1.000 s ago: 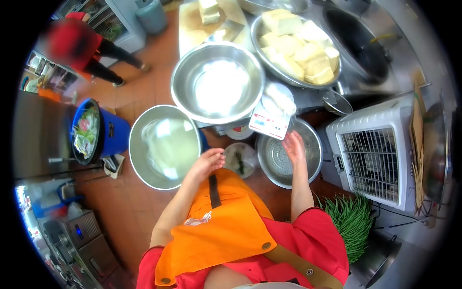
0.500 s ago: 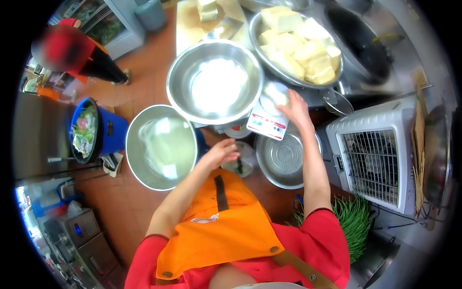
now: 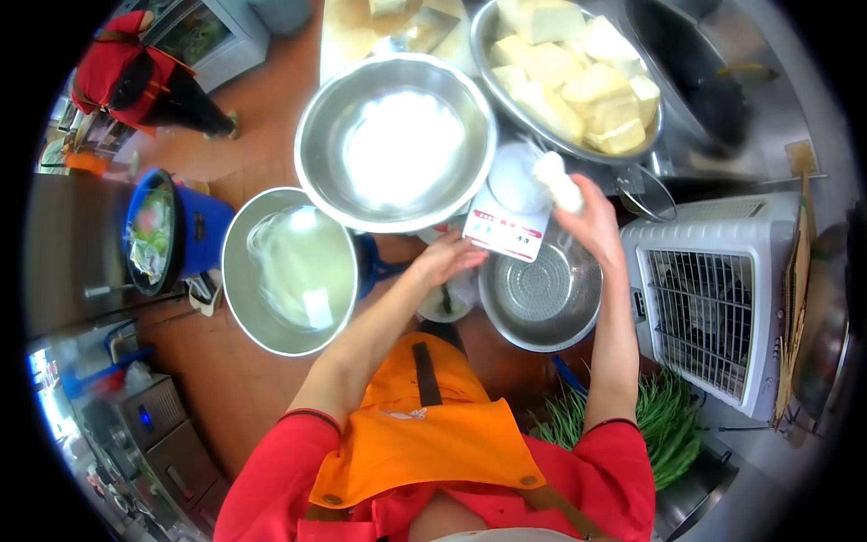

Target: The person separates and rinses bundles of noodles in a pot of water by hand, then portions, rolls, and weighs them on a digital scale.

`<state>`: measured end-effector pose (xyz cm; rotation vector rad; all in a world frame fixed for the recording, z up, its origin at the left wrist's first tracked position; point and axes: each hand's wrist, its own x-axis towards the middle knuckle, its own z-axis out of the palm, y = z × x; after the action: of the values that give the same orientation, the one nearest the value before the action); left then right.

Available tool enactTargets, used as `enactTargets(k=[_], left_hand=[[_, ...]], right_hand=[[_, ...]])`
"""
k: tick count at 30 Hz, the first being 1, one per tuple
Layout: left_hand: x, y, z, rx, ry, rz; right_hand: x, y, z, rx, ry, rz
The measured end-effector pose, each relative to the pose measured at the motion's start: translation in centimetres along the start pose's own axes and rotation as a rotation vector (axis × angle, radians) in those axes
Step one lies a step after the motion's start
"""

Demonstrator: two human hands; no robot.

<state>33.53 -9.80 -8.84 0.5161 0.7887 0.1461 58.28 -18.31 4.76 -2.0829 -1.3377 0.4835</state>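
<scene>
My right hand [image 3: 589, 221] is closed on a soft white lump [image 3: 558, 183], whose exact kind I cannot make out. It holds the lump at the right edge of the round plate of a small white kitchen scale [image 3: 506, 237]. Close to the scale's front left corner is my left hand [image 3: 447, 260], fingers stretched out and nothing in them; whether it touches the scale I cannot tell. Left of the scale stands a wide shiny steel bowl [image 3: 312, 149]. Below the scale is a perforated metal basin [image 3: 533, 294].
A steel bowl [image 3: 483, 63] of pale yellow blocks stands behind the scale, beside a cutting board [image 3: 343, 36]. At left are a pot [image 3: 237, 298] of cloudy liquid and a blue bin [image 3: 206, 230]. A grey cooler unit [image 3: 768, 271] and green stalks [image 3: 664, 434] flank my right arm.
My right hand has moved slightly right and toward me, drawing the white lump to the plate's edge. My left hand has moved right and up, closer to the scale's corner.
</scene>
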Motion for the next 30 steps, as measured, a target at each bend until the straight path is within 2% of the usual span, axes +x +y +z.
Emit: enactTargets(k=[2,5,12,20,23,30], left_hand=[[0.2,-0.4,0.4,-0.037,0.030,0.016],[0.4,-0.8,1.0,-0.106,0.052,-0.009],[1.2,-1.2,2.3,-0.231,0.044,0.020],[1.5,-1.6,2.2,-0.264,0.050,0.006],[1.5,-1.8,1.7,-0.197,-0.016,0.034],[-0.3,-1.4,1.7,-0.117,0.034,0.019]], right_hand=[[-2.5,0.8,-1.4,0.041,0.055,0.059],[-6.0,2.2,-2.5,0.161,0.066,0.273],[-12.7,6.9,-0.9,0.311,0.151,0.393],[-14.1,6.3,-0.8,0.333,0.124,0.422],[-14.0,6.5,-0.6,0.350,0.130,0.411],[-14.1,6.3,-0.4,0.347,0.121,0.395]])
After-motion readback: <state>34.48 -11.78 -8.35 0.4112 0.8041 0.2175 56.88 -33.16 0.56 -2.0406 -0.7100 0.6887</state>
